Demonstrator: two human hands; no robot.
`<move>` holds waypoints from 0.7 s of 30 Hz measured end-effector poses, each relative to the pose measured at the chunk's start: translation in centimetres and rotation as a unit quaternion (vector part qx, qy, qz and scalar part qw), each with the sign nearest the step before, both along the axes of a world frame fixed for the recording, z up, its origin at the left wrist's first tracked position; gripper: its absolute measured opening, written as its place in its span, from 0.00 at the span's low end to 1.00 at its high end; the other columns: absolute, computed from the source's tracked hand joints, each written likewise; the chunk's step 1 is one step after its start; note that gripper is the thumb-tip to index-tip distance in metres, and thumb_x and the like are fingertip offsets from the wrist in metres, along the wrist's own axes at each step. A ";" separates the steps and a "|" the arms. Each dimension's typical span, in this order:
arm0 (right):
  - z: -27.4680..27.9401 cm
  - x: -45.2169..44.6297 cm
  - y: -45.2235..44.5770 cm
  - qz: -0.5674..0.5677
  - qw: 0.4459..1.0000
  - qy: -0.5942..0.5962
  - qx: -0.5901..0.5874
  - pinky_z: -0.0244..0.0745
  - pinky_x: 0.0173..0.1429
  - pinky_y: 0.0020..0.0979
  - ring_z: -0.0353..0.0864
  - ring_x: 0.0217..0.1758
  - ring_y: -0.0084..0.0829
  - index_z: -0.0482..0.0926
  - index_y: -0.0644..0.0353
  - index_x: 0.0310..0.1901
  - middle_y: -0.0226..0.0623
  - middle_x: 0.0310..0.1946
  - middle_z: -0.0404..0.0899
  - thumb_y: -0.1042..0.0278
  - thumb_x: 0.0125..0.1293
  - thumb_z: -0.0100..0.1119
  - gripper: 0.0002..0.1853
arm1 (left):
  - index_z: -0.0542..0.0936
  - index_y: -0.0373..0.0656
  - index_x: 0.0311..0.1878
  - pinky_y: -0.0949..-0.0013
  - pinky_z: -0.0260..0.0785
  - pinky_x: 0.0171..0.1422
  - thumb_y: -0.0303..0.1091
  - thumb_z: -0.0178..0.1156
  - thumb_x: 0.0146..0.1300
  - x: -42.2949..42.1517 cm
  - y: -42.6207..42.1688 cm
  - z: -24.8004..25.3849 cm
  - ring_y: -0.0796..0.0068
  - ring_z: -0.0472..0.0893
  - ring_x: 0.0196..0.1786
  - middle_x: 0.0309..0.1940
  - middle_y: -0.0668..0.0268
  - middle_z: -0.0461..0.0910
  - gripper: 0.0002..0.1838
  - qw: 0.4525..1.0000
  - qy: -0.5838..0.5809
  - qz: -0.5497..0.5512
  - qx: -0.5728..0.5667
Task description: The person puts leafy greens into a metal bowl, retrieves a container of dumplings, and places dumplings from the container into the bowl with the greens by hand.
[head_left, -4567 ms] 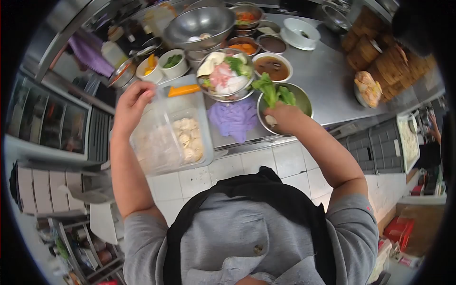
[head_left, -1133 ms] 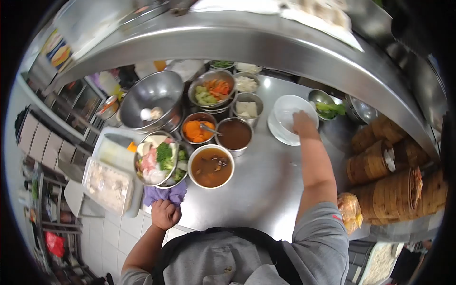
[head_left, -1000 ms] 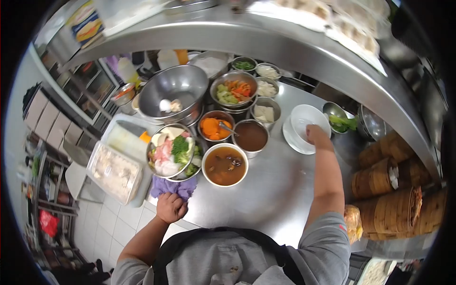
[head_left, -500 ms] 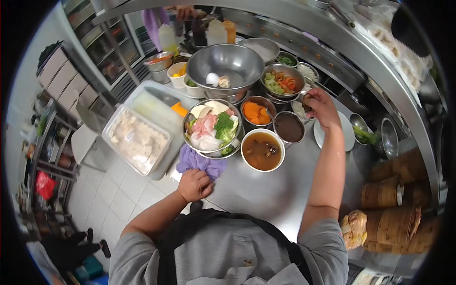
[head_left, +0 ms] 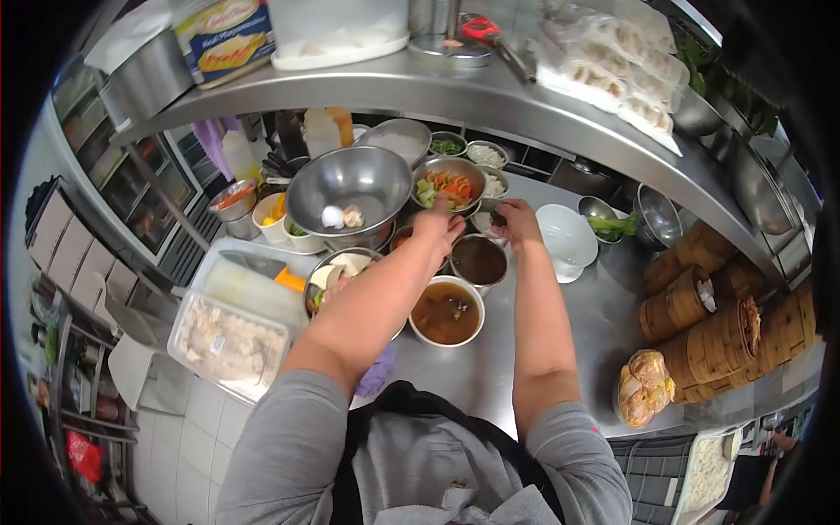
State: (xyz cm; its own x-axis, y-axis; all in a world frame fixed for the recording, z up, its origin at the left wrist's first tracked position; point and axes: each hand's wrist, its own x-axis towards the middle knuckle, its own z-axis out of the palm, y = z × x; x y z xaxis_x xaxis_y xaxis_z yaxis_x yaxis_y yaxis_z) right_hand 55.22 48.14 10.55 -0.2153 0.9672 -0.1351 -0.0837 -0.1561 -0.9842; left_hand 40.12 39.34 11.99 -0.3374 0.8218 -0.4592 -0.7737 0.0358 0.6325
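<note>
My right hand pinches a small dark piece, its kind not clear, just behind the steel pot of brown sauce. My left hand reaches over the front bowls, fingers apart and seemingly holding nothing, beside the steel bowl of cut celery and carrot. Below my forearms stands a white bowl of brown soup with dark bits floating in it. My left forearm hides most of the bowl of raw meat and vegetables and nearly all of the sliced carrots.
A large steel bowl with eggshells stands back left. On the right are a white plate, bamboo steamers and a wrapped bundle. A clear tub sits at left. The steel shelf overhangs the counter.
My left hand has left the purple cloth and moved forward and right over the bowls. My right hand keeps its pinch on the dark piece. The view has tilted up, showing the shelf.
</note>
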 end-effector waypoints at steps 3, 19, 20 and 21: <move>0.7 0.1 1.6 0.004 1.000 -0.004 0.004 0.76 0.29 0.32 0.77 0.29 0.30 0.69 0.62 0.47 0.38 0.32 0.75 0.72 0.58 0.56 0.14 | 0.69 0.35 0.43 0.56 0.77 0.49 0.32 0.52 0.65 -0.3 1.4 -0.5 0.65 0.75 0.34 0.33 0.59 0.70 0.10 0.998 0.009 0.059 -0.013; 0.8 -0.9 3.5 0.020 0.996 0.083 0.037 0.80 0.40 0.31 0.80 0.38 0.32 0.71 0.65 0.49 0.42 0.39 0.77 0.74 0.64 0.43 0.13 | 0.69 0.34 0.36 0.53 0.78 0.51 0.20 0.43 0.63 0.2 1.3 2.1 0.73 0.72 0.25 0.23 0.63 0.68 0.04 0.996 -0.019 0.037 0.076; 0.2 0.1 2.9 -0.008 0.993 0.109 0.039 0.79 0.39 0.31 0.80 0.38 0.31 0.71 0.63 0.48 0.42 0.40 0.78 0.73 0.64 0.43 0.12 | 0.69 0.34 0.37 0.52 0.78 0.52 0.20 0.43 0.63 0.2 1.6 1.1 0.72 0.72 0.25 0.23 0.62 0.68 0.04 0.998 -0.025 0.040 0.049; -0.4 1.3 2.2 -0.012 0.993 0.106 0.044 0.78 0.39 0.30 0.80 0.37 0.30 0.71 0.62 0.49 0.41 0.41 0.78 0.72 0.65 0.44 0.12 | 0.69 0.33 0.38 0.51 0.78 0.52 0.19 0.42 0.62 0.2 2.2 -0.2 0.69 0.73 0.26 0.25 0.60 0.69 0.05 0.998 -0.019 0.053 0.035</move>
